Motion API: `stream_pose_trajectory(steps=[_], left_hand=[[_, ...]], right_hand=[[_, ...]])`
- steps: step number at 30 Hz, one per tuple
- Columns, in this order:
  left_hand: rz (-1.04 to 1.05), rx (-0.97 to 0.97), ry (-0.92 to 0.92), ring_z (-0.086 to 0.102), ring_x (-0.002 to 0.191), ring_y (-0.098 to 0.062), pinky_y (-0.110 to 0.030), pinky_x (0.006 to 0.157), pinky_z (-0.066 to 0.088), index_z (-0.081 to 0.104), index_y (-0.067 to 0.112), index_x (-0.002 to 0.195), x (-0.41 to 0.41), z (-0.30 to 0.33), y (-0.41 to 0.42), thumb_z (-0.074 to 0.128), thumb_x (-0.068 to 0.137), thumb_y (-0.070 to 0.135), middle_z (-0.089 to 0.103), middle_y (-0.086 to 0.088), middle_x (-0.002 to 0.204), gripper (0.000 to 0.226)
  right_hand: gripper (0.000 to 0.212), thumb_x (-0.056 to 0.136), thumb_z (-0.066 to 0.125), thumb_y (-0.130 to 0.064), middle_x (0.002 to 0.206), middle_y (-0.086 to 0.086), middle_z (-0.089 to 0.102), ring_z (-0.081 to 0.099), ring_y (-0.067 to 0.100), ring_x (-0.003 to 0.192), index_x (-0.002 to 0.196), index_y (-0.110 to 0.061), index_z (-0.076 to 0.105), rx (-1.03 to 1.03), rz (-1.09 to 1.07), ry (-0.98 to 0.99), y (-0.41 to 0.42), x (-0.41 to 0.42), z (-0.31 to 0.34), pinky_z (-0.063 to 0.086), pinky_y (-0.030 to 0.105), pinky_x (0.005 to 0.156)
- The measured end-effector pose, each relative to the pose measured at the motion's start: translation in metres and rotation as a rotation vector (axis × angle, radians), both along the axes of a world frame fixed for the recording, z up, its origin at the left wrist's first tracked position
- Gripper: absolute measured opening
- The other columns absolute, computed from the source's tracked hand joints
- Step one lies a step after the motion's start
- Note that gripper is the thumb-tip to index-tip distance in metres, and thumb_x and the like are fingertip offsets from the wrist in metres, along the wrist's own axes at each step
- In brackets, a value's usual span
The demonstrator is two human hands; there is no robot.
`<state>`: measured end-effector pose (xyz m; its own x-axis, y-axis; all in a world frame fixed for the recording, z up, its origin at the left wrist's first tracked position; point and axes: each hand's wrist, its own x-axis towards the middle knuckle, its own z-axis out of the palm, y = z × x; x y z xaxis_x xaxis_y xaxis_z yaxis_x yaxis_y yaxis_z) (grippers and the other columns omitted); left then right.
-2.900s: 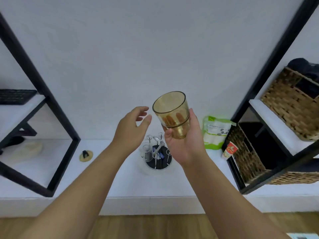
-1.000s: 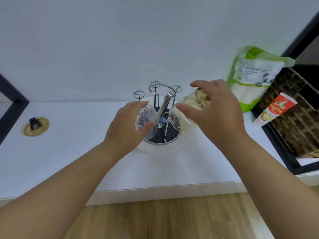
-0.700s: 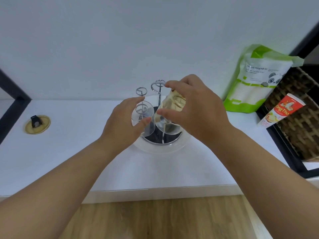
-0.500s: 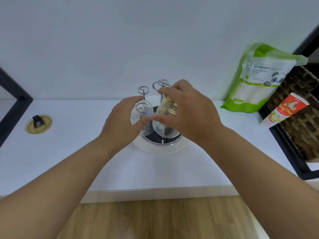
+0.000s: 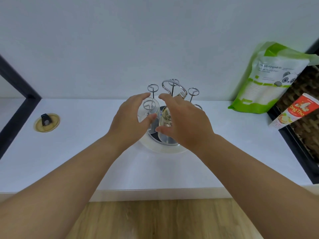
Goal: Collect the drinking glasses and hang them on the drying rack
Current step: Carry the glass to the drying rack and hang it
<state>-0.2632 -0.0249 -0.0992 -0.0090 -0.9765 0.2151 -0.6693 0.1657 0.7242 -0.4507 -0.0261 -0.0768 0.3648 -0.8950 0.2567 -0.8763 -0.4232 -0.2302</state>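
The drying rack (image 5: 193, 91), metal prongs with ring tops on a round base in a white dish, stands on the white counter by the wall. A clear glass (image 5: 148, 107) hangs upside down on a left prong. My left hand (image 5: 131, 118) cups it, thumb on its near side and fingers behind it. An amber glass (image 5: 165, 118) sits upside down on the prong to its right. My right hand (image 5: 184, 121) arches over it, thumb against its lower side, and hides most of it.
A green and white pouch (image 5: 269, 80) leans on the wall at the right, with a red and white tube (image 5: 291, 112) beside it against a wicker basket (image 5: 309, 128) in a black frame. A small round yellow lid (image 5: 47, 122) lies at the left near another black frame (image 5: 15, 107).
I stepped close to the counter. My right hand turned the amber glass upside down and lowered it over a prong beside the clear glass, which my left hand has kept holding.
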Motion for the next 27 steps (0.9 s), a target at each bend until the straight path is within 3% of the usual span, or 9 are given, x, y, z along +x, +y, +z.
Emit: stream_pose_trajectory(steps=[6,10,18,27], left_hand=[[-0.018,-0.015,-0.004,0.049,0.133,-0.011,-0.036,0.108,0.044,0.051,0.028,0.146,0.003,-0.002,0.0,0.073,0.094,0.029,0.055,0.012,0.145,0.057],[-0.022,-0.023,-0.006,0.049,0.133,-0.012,-0.035,0.109,0.043,0.051,0.027,0.145,0.002,-0.003,-0.001,0.072,0.094,0.028,0.055,0.01,0.145,0.055],[-0.026,0.0,-0.006,0.041,0.145,-0.016,-0.044,0.116,0.037,0.049,0.028,0.148,0.002,-0.005,0.001,0.07,0.096,0.028,0.048,0.006,0.155,0.056],[-0.038,0.017,-0.06,0.038,0.146,-0.014,-0.035,0.117,0.034,0.046,0.031,0.15,0.005,0.0,0.001,0.067,0.098,0.031,0.044,0.009,0.158,0.055]], right_hand=[[0.081,0.077,0.083,-0.056,0.119,-0.002,0.063,0.064,0.027,0.106,0.144,-0.031,0.045,-0.008,-0.004,0.031,-0.001,0.004,-0.011,0.048,0.036,0.068],[0.076,0.078,0.083,-0.054,0.116,-0.002,0.062,0.062,0.027,0.104,0.14,-0.029,0.047,0.017,-0.013,0.029,-0.002,0.004,-0.017,0.054,0.039,0.07],[0.07,0.077,0.084,-0.054,0.115,-0.001,0.06,0.06,0.027,0.104,0.132,-0.026,0.052,0.035,-0.032,-0.003,-0.005,0.003,-0.021,0.054,0.039,0.07],[0.076,0.076,0.083,-0.06,0.12,-0.002,0.058,0.057,0.025,0.111,0.135,-0.026,0.049,0.074,-0.033,0.015,-0.003,0.005,-0.018,0.056,0.04,0.075]])
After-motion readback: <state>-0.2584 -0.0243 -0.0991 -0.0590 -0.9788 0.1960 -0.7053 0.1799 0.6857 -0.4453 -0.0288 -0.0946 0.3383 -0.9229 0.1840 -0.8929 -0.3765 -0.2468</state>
